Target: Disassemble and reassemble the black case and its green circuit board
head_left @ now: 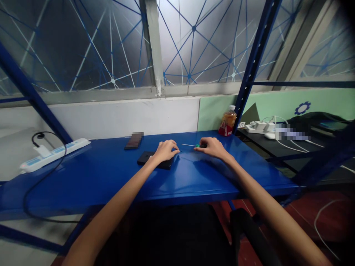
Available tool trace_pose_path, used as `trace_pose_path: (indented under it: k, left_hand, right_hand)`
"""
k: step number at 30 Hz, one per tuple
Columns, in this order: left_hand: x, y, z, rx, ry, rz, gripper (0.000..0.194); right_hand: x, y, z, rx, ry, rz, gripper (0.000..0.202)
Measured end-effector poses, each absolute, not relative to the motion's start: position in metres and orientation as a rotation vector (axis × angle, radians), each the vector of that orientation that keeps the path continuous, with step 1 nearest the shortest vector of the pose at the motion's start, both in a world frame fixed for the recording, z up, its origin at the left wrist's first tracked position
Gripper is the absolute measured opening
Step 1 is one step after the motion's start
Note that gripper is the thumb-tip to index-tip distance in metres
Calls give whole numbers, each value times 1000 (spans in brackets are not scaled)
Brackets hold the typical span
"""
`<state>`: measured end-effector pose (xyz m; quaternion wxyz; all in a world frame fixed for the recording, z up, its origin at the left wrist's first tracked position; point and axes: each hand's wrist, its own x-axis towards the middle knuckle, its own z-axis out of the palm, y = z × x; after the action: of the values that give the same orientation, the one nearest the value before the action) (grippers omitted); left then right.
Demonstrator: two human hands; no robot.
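Note:
My right hand (213, 147) is closed around the handle of a screwdriver (197, 146), green and dark where it shows. Its thin metal shaft points left, toward my other hand, a little above the table. My left hand (166, 150) has thumb and fingers drawn together in a pinch over the right part of a flat black box-like device (144, 158). A tiny dark speck shows by those fingertips, too small to name. Part of the black device is hidden under my left hand and wrist. Both hands are over the blue table (111, 184).
A dark, partly blurred phone-like slab (134, 140) lies behind the device. At the back right stands a bottle (227, 121) with a white cap. A white power strip (55, 155) with a black cable sits on the left. Blue metal posts (253, 51) frame the table.

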<state>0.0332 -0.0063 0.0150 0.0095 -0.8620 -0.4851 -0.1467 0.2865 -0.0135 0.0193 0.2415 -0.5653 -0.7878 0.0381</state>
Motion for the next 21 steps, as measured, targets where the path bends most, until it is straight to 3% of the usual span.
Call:
trace_pose_path:
  k: [5,10,15,21]
  left_hand:
    - [47,2,11,-2672,-1537,-369,24]
    - [26,0,14,-2673,-1485,-572,28]
    - [9,-2,10,-2620,-1612,-536,32]
    - [10,2,2,-2544,-1699,-484,37]
  right_hand:
    - [286,-14,20,-1600,-2108,76,38]
    - [281,-18,21,-1478,-2166,160,39]
    - [272,-28,21,-1165,-2359,547,42]
    - [262,-38,18,-1089,-2483,931,41]
